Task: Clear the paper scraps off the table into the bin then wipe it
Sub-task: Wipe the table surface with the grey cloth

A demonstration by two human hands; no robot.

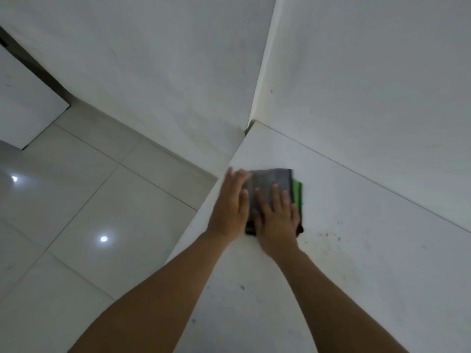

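Hands flat: right hand (276,220) presses straight fingers (276,197) on the grey-green cloth (270,182), left hand (233,207) open beside, touching its edge, on the white counter (356,250).

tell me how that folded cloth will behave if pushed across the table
The cloth is probably soft and floppy: it lies in flat folded layers. It should slide easily on the smooth table, though the layers may shift unless both flat hands keep pressing them.

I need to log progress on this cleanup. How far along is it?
No paper scraps show on the table, so clearing looks done; the bin is out of view. Wiping is in hand: the left hand and right hand press flat on a grey and green cloth near the table's far corner. Left to do: dark specks beside the cloth.
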